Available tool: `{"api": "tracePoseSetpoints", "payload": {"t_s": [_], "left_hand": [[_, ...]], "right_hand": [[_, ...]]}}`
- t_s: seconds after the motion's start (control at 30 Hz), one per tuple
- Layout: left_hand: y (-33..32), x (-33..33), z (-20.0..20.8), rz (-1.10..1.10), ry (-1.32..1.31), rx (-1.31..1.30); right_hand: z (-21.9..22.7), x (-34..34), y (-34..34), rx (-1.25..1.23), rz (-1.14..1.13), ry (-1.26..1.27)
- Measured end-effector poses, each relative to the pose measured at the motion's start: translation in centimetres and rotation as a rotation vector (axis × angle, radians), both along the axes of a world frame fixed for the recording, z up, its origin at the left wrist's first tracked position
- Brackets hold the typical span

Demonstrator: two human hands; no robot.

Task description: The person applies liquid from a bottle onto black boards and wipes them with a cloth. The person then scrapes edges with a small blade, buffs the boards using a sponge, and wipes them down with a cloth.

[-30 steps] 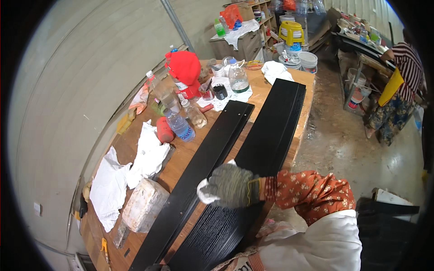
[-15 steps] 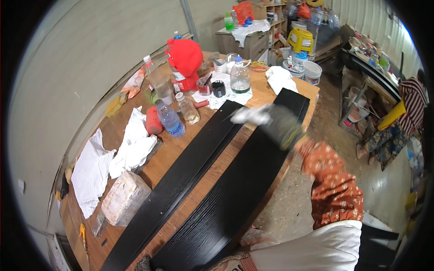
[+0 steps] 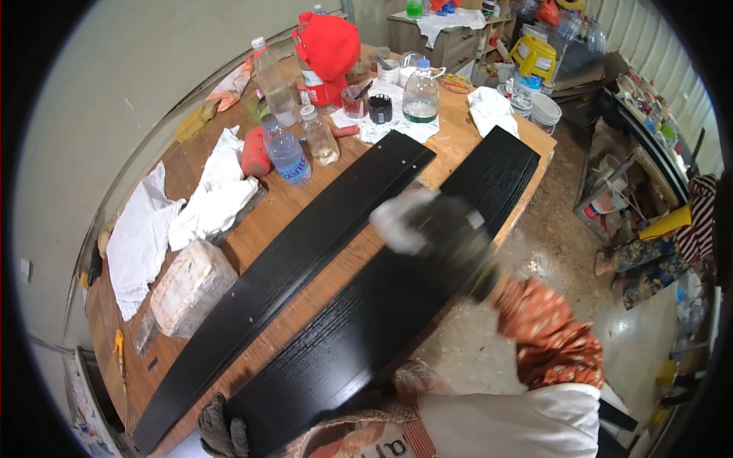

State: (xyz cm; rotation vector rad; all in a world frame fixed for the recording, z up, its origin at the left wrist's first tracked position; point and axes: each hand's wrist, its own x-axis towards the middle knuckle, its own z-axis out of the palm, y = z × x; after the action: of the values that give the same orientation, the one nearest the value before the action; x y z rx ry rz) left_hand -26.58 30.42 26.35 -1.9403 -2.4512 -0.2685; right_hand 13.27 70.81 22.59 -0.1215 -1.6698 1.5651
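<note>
A wide black wood-grained panel (image 3: 328, 366) lies slantwise across the wooden table. My right hand (image 3: 452, 243), gloved and blurred by motion, presses a white cloth (image 3: 403, 221) on or just over it, around its middle. At the panel's near left end is my left hand (image 3: 220, 429) in a dark glove, its fingers bent around the end. Parallel to it on the left lies a narrower black panel (image 3: 282, 275) with small screw-like dots. Part of the wide panel is hidden under my right hand and forearm.
Left of the panels are a wrapped block (image 3: 195, 286), white rags (image 3: 141, 237) and a yellow-handled tool (image 3: 120, 366). Bottles (image 3: 288, 156), a black cup (image 3: 380, 109) and a jug of dark liquid (image 3: 421, 95) stand at the back. Another person (image 3: 664, 237) is at far right.
My right hand has drawn the cloth back toward me along the wide panel, uncovering more of its far end. My left hand shows more at the lower edge. The view has shifted somewhat.
</note>
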Motion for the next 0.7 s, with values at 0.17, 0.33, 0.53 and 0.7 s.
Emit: {"api": "tracePoseSetpoints", "payload": {"t_s": [0.17, 0.33, 0.53, 0.7], "left_hand": [[2.0, 2.4, 1.7, -0.117, -0.119, 0.228], [0.2, 2.3, 2.2, -0.136, -0.052, 0.212], [0.1, 2.8, 2.8, 0.041, 0.021, 0.276], [-1.7, 1.6, 2.1, 0.198, 0.109, 0.462]], "right_hand": [[2.3, -12.4, -20.3, 0.916, -0.338, -0.537], [4.3, -13.9, -20.0, 0.886, -0.405, -0.384], [7.3, 0.8, -2.4, -0.137, -0.462, -0.617], [0.8, 12.2, 8.0, 0.043, -0.897, -0.730]]}}
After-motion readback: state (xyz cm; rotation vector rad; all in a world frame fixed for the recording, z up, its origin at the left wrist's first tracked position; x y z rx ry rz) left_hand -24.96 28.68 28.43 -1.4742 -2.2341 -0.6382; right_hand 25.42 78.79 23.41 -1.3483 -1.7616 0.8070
